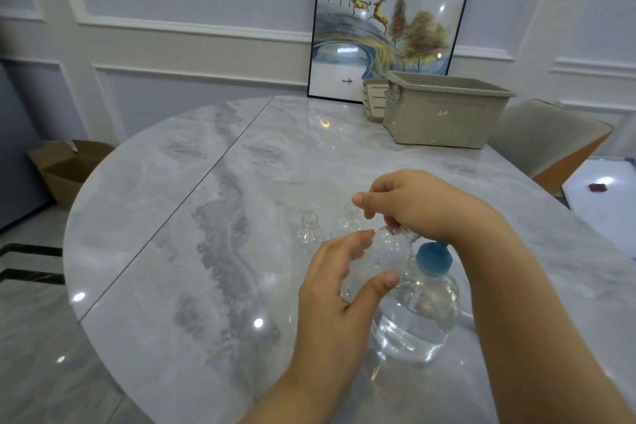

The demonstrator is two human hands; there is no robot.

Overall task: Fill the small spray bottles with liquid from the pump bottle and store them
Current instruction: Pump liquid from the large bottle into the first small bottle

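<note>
clear small bottle (385, 251), uncapped, both hands gripping

Clear small bottle (385, 258) tilted, uncapped

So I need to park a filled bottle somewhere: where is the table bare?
Bare marble lies left of the seam, and between the two open small bottles and the beige bin. It is crowded by the blue-capped bottle, where the left hand and right hand hold a small bottle.

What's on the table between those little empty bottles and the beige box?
Nothing: in the head view, only bare marble table lies between the small bottles and the beige bin.
</note>
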